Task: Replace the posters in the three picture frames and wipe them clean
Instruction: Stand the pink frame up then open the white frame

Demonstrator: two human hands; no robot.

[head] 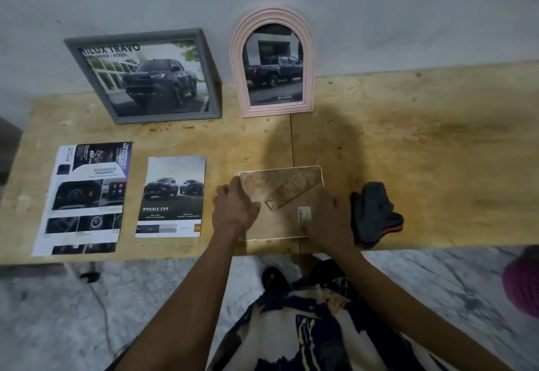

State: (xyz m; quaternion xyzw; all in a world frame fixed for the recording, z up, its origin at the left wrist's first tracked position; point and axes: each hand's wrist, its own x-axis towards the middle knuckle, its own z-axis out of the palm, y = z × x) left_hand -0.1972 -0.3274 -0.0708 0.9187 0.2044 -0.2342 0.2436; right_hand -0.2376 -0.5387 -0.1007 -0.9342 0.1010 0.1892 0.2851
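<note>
Both hands sit on the white-edged rectangular picture frame (280, 204), which lies face down at the near edge of the pale plywood table (423, 143), its brown backing board and folded stand upward. My left hand (234, 210) grips the frame's left edge with curled fingers; my right hand (328, 221) covers the near right corner, though I cannot tell how its fingers lie.

I judge the step is opening the back. I would steady the frame with the left hand and lift the backing evenly, so the glass stays put.

A small barcode sticker (304, 214) sits just beside the right hand, unreadable. Just right of it lies a folded dark grey cloth (376, 216).

Left of the left hand lies a truck poster (172, 197) reading "DOUBLE CAB"; further left, a brochure sheet (87, 195) reads "ADVANCED".

Beyond, against the wall, lean a grey square frame (145, 76) headed "HILUX TRAVO", partly cut, and a pink arched frame (272, 62) marked "TOYOTA".
</note>
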